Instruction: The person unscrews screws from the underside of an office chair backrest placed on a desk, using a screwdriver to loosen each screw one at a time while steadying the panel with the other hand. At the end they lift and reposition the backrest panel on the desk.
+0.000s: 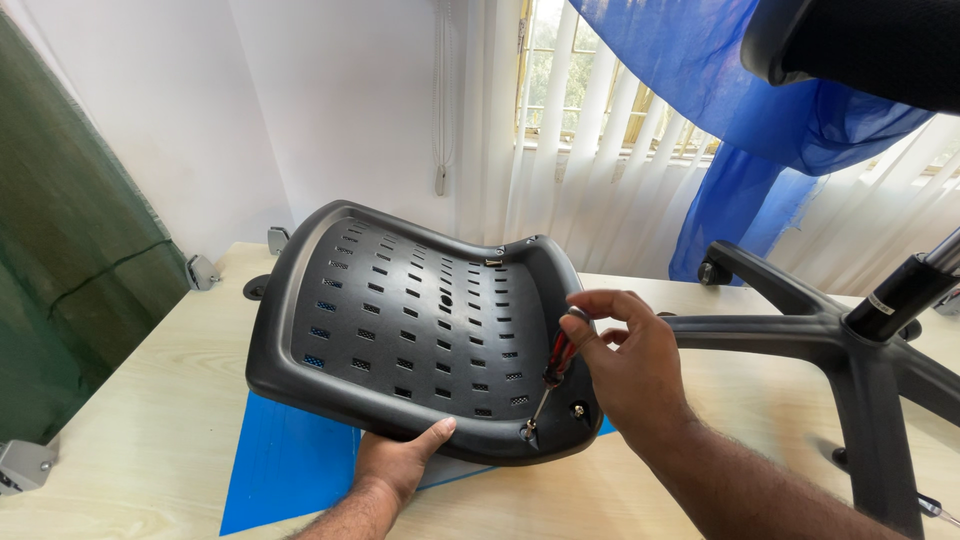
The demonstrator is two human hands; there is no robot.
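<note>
Far left of frame: green fabric [60, 250] hanging past the bench [160, 400] edge, small grey bracket [22, 466] at lower left.

Centre: black perforated chair shell [400, 330], curved, concave side facing the camera, tilted up off the bench over a blue sheet [280, 460]. A small grey clip [202, 271] sits on the bench behind its left edge.

Left hand [395, 465], bottom centre: grip wraps the shell's lower rim, thumb on top of the rim, fingers hidden underneath. Shell rests directly in that grip.

Right hand [630, 360], right of centre: grip pinched around the red-and-black handle of a screwdriver [550, 385], thumb and fingertips closed on the top end. Shaft runs down-left from the grip; tip sits at a screw [527, 431] in the shell's lower right corner, just right of the left thumb. Second screw [578, 409] just beside it on the same corner.

Right of frame: black chair base [800, 330] with gas cylinder [900, 295] lying on the bench, near the right hand but apart from the shell. Upper right: blue cloth [720, 90] draped over white vertical blinds [590, 150], dark chair part [860, 45] in the top corner.
</note>
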